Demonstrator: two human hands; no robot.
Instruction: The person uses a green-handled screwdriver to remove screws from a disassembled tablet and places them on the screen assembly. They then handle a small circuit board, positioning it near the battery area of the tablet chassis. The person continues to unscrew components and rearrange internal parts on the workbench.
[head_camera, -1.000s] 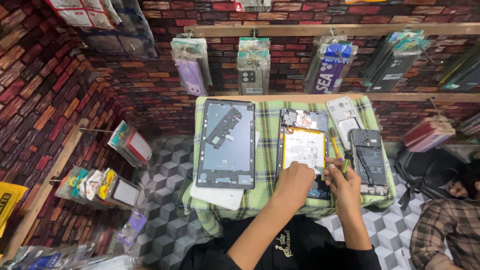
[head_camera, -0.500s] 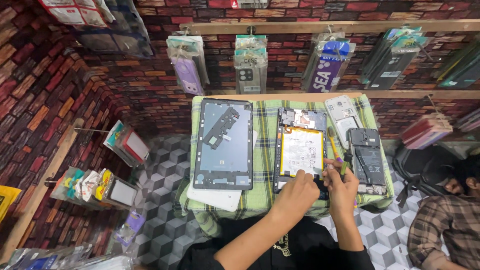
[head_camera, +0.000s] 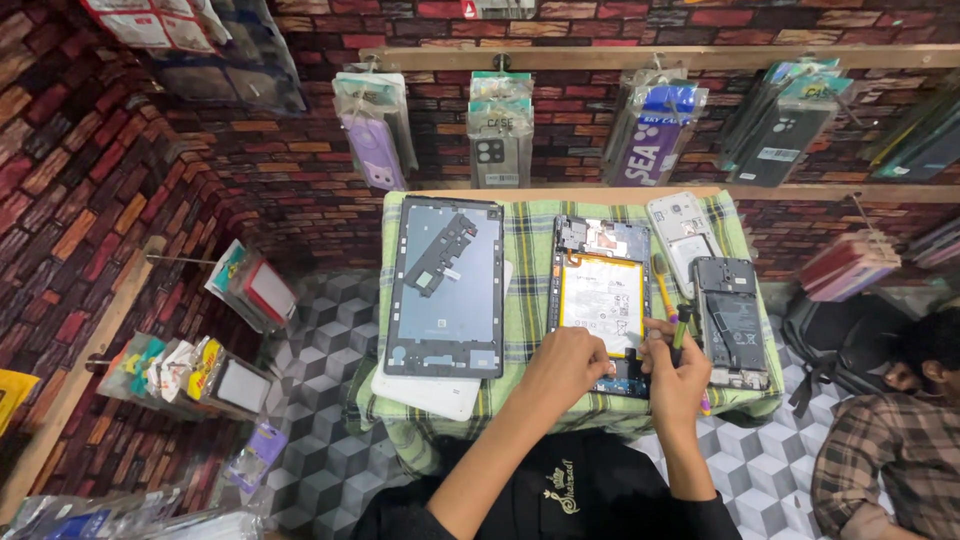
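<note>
Opened tablet (head_camera: 601, 300) lies on the desk (head_camera: 528, 290), long axis running near to far, yellow-white battery in its middle. Both hands sit at its near end. Left hand (head_camera: 568, 365) rests on the near edge, fingers curled together, pressing down; can't tell if they pinch anything. Right hand (head_camera: 676, 372) is just right of that edge, fingers clamped on a dark screwdriver (head_camera: 680, 328), upright, tip hidden. Tablet extends far-left from the right fingers. Left hand is nearer.

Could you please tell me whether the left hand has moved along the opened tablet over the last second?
No: the left hand stays on the lower end of the opened tablet, just below its white battery.
</note>
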